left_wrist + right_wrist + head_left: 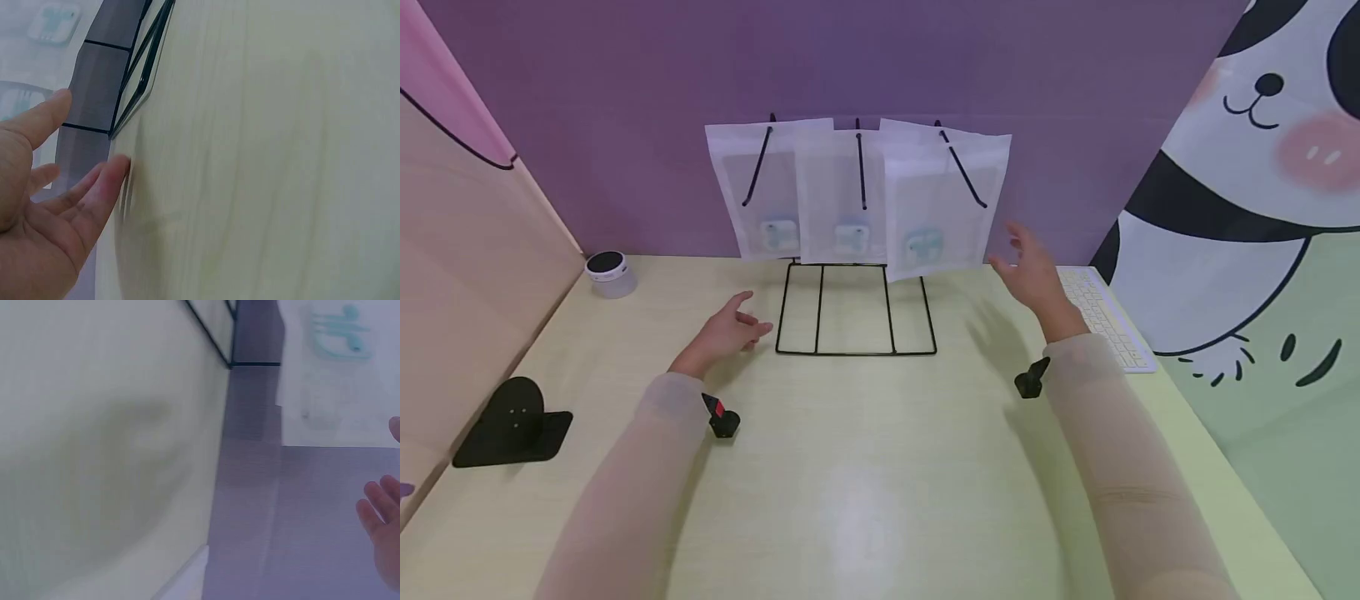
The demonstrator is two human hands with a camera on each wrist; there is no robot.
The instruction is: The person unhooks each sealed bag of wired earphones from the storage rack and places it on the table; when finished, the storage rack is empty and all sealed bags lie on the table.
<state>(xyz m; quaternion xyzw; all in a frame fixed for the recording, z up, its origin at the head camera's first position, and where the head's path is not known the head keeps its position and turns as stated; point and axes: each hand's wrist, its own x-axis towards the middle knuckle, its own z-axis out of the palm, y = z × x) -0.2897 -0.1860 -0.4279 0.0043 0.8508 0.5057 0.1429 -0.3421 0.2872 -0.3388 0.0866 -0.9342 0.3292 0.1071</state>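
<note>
Three translucent white bags hang side by side on the hooks of a black wire rack: a left bag, a middle bag and a right bag. A small pale item with blue-green parts shows through the lower part of each. My left hand hovers left of the rack's base, fingers loosely bent and holding nothing. Beside the right bag's lower edge, my right hand is raised with fingers spread, apart from the bag. In the right wrist view only some fingers show at the edge.
A white keyboard lies at the table's right edge. At the left stand a round white container with a dark top and a black metal stand. A purple wall rises behind the rack, and a panda picture covers the right side.
</note>
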